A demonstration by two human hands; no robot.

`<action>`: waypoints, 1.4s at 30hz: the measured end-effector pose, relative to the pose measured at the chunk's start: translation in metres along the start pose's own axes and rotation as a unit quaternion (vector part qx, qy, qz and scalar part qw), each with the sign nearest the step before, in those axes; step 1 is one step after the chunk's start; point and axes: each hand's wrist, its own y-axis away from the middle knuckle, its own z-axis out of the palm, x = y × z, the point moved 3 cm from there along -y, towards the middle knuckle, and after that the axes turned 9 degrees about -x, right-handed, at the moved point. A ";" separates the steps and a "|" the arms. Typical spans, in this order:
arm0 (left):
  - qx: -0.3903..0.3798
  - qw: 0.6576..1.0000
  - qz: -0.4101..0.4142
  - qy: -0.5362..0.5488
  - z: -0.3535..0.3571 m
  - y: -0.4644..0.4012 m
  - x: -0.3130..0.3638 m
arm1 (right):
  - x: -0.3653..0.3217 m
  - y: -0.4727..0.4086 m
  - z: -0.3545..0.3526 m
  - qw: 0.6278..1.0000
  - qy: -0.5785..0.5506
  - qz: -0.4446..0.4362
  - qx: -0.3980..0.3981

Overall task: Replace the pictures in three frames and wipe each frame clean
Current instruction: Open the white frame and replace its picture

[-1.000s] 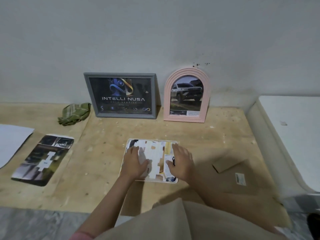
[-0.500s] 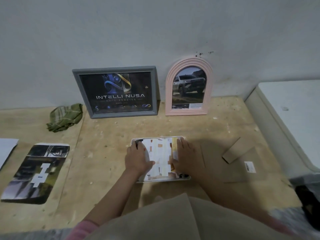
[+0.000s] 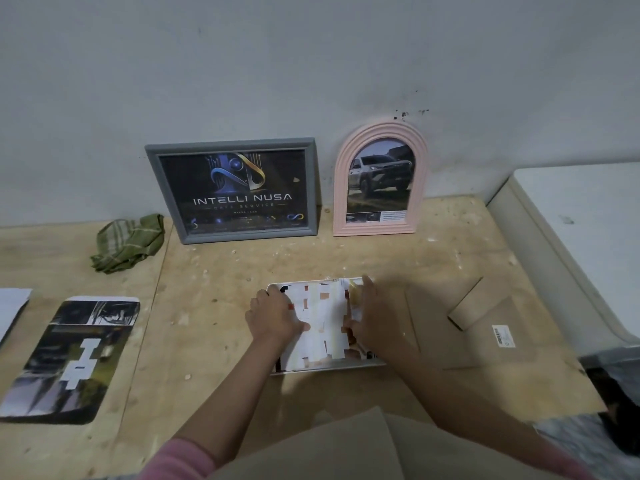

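Observation:
A white frame (image 3: 332, 367) lies flat on the wooden table in front of me, with a picture (image 3: 322, 323) covered in white patches lying in it. My left hand (image 3: 273, 317) rests on the picture's left side. My right hand (image 3: 370, 320) rests on its right side, fingers bent at the picture's edge. A grey frame (image 3: 231, 190) with a dark logo picture and a pink arched frame (image 3: 380, 180) with a car picture lean on the wall behind. A brown backing board (image 3: 485, 337) with a stand lies to the right.
A green checked cloth (image 3: 128, 242) lies crumpled at the back left. A loose dark picture (image 3: 69, 358) lies flat on the left, beside white paper (image 3: 10, 306). A white appliance (image 3: 585, 237) stands at the right. Brown fabric (image 3: 346, 448) fills the lower foreground.
The view has tilted and shifted, so the frames sit lower right in the image. Both hands have slid a little over the picture and stay on it.

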 end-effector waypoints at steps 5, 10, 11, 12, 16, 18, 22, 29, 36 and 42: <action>0.024 0.977 -0.004 0.210 -0.002 0.004 -0.017 | 0.009 0.003 -0.003 0.976 -0.189 0.109 -0.003; 0.099 0.899 -0.044 0.424 -0.006 0.020 -0.024 | 0.012 0.002 -0.021 0.973 -0.194 0.123 0.008; 0.106 0.884 -0.055 0.452 -0.007 0.022 -0.024 | 0.012 -0.002 -0.023 0.977 -0.184 0.107 0.016; 0.112 0.866 -0.068 0.483 -0.006 0.026 -0.026 | 0.009 -0.006 -0.026 0.980 -0.175 0.090 0.022; 0.106 0.814 -0.113 0.560 -0.006 0.042 -0.037 | -0.012 -0.014 -0.037 0.976 -0.209 0.029 0.056; 0.105 0.810 -0.132 0.562 -0.007 0.048 -0.047 | -0.024 -0.021 -0.034 0.974 -0.225 0.016 0.024; 0.143 0.770 -0.186 0.593 -0.011 0.071 -0.083 | -0.064 -0.035 -0.024 0.973 -0.216 -0.014 -0.079; 0.215 0.698 -0.261 0.632 -0.028 0.123 -0.187 | -0.191 -0.027 0.022 0.965 -0.151 -0.139 -0.160; 0.244 0.671 -0.269 0.646 -0.063 0.166 -0.305 | -0.327 -0.010 0.095 0.949 -0.097 -0.208 -0.216; 0.269 0.671 -0.287 0.628 -0.097 0.168 -0.404 | -0.429 -0.009 0.160 0.944 -0.053 -0.225 -0.236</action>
